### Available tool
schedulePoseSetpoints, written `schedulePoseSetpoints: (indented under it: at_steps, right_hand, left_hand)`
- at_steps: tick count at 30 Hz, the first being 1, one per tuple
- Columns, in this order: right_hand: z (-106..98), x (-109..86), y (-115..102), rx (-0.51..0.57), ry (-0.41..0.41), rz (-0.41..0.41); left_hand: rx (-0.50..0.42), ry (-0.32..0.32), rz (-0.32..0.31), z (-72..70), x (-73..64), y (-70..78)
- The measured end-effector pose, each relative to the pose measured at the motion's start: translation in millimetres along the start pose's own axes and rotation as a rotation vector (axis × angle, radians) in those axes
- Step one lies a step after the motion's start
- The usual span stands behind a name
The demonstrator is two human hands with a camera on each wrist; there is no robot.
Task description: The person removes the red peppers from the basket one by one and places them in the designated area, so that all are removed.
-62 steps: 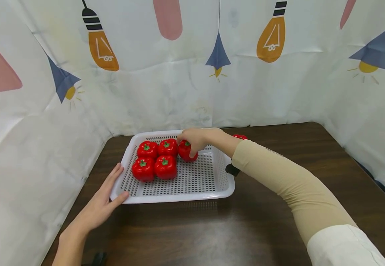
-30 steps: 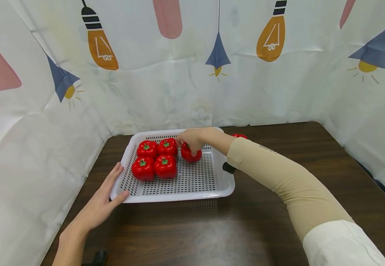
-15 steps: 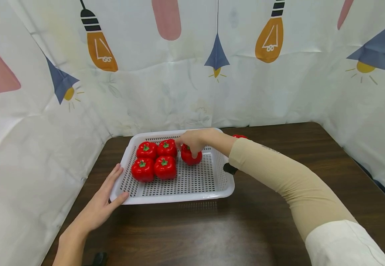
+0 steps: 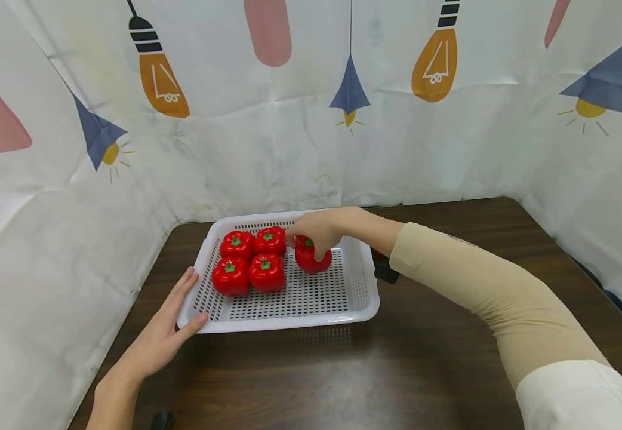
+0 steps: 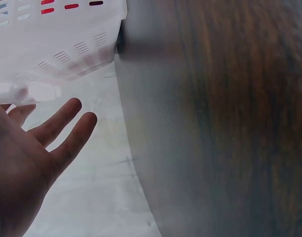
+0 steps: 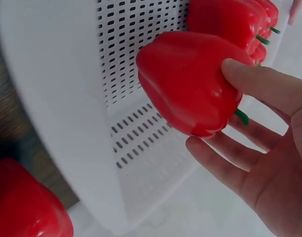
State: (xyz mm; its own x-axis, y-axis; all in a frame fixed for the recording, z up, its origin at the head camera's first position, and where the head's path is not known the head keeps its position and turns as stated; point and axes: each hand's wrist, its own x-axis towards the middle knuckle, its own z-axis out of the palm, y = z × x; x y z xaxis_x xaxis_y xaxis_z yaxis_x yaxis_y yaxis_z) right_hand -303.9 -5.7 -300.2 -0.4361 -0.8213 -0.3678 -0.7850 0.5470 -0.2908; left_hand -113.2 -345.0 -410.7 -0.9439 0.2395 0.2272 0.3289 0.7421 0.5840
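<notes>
A white perforated plastic basket (image 4: 284,324) sits on the dark table. Inside, several red bell peppers (image 4: 267,276) with green stems stand grouped at its left. My right hand (image 4: 319,229) pinches another red bell pepper (image 6: 188,81) from above, to the right of the group. In the right wrist view, thumb and fingertips touch that pepper over the basket floor. My left hand (image 4: 160,334) rests at the basket's left end, thumb on the near rim, fingers fairly straight. In the left wrist view, two fingers extend free and the others are partly hidden by the basket.
One more red bell pepper (image 6: 29,205) lies on the table outside the basket's right end, mostly hidden by the arm in the head view. A patterned white curtain (image 4: 300,161) hangs behind the dark wooden table (image 4: 397,370).
My right hand has moved the held pepper slightly right and nearer, away from the group. The left hand and basket stay nearly in place.
</notes>
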Motion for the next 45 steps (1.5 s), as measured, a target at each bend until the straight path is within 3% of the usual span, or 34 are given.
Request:
schedulePoseSetpoints:
  at_steps: [11, 16, 23, 35, 45]
  right_hand:
    - [0.0, -24.9, 8.5, 0.042, 0.056, -0.051]
    - [-3.1, -39.8, 10.1, 0.079, 0.102, -0.027]
    - [-8.6, -58.8, 14.5, 0.093, 0.168, -0.04]
    - [-20.6, -97.8, 22.6, 0.115, 0.263, -0.037]
    - [-23.0, -122.4, 38.8, 0.119, 0.324, -0.04]
  left_hand:
    - [-0.018, 0.014, 0.002, -1.0, -1.7, 4.0]
    - [-0.028, 0.02, 0.026, 0.2, -0.3, 3.8]
    - [-0.006, 0.016, -0.003, -1.2, 0.8, 3.3]
    - [-0.025, 0.033, 0.038, 2.6, -0.1, 2.7]
    - [-0.011, 0.031, 0.02, 1.0, -1.0, 4.4]
